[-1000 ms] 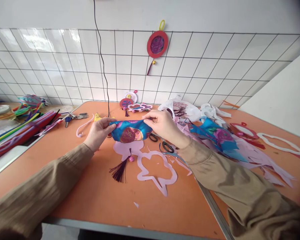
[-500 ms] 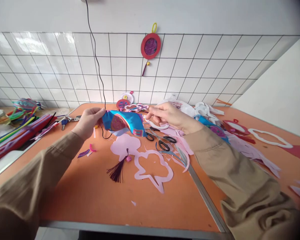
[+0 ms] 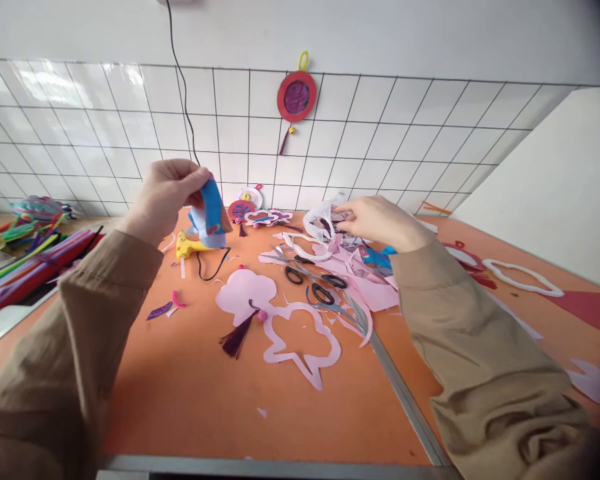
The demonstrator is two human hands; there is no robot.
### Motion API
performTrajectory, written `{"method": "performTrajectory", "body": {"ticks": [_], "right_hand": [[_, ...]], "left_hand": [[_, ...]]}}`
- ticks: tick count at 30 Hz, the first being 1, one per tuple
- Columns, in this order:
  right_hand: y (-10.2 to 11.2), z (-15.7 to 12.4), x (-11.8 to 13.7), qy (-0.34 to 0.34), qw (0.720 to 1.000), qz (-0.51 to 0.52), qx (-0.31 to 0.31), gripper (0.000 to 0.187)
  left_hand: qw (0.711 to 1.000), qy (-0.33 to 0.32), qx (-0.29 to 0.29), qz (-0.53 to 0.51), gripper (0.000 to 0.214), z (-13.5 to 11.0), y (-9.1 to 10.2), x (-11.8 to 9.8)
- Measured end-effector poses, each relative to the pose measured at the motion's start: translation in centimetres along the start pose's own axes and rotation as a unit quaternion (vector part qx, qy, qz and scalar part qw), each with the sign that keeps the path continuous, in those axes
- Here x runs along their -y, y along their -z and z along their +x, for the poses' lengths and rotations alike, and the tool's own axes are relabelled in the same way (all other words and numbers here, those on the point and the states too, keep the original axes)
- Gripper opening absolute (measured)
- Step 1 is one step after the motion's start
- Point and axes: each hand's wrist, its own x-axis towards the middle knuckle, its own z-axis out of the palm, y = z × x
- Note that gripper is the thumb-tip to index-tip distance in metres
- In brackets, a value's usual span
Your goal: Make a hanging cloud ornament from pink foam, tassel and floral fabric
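Observation:
My left hand (image 3: 167,197) is raised above the table, pinching a strip of blue patterned fabric (image 3: 213,208) that hangs from the fingertips. Below and behind it lies a yellow glue gun (image 3: 190,247), partly hidden. My right hand (image 3: 375,219) is at a white plastic bag (image 3: 320,215), its curled fingers on the bag's side; the thumb is hardly seen. Pink paper scraps (image 3: 355,263) and blue fabric (image 3: 377,257) lie under the right wrist. A pink cloud-shaped paper (image 3: 245,290), a dark tassel (image 3: 237,339) with a pink bead and a pink paper outline (image 3: 330,350) lie in front.
Several black-handled scissors (image 3: 323,295) lie mid-table by a metal seam (image 3: 405,393). Coloured pipe cleaners (image 3: 35,267) fill the left side. A black cable (image 3: 185,100) hangs down at the back. A round red ornament (image 3: 283,97) hangs on the tiled wall. A white paper frame (image 3: 523,277) lies right.
My left hand has risen and moved left with the fabric, which now hangs down. My right hand has moved right to the bag; the bag, scraps and other blue fabric have shifted left.

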Motion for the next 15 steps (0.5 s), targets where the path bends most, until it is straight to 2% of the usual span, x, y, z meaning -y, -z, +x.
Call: {"method": "performTrajectory", "body": {"ticks": [3, 6, 9, 12, 15], "right_hand": [[0.6, -0.2, 1.6, 0.008, 0.999, -0.053, -0.001, 0.018], [0.5, -0.4, 2.9, 0.042, 0.998, -0.017, -0.034, 0.026], [0.2, -0.7, 3.6, 0.104, 0.99, 0.051, -0.078, 0.037], [0.4, -1.3, 4.4, 0.166, 0.976, 0.072, -0.119, 0.055], [0.9, -2.1, 5.6, 0.136, 0.979, 0.119, -0.099, 0.039]], "left_hand": [[0.995, -0.023, 0.063, 0.074, 0.022, -1.1, -0.9, -1.0], [0.986, -0.049, 0.109, 0.116, 0.019, -1.9, -1.4, -2.0], [0.986, -0.068, 0.095, 0.12, 0.01, -2.6, -1.5, -2.9], [0.986, -0.092, 0.075, 0.116, 0.006, -3.3, -1.6, -3.7], [0.985, -0.108, 0.055, 0.122, 0.01, -3.7, -1.6, -4.3]]}}
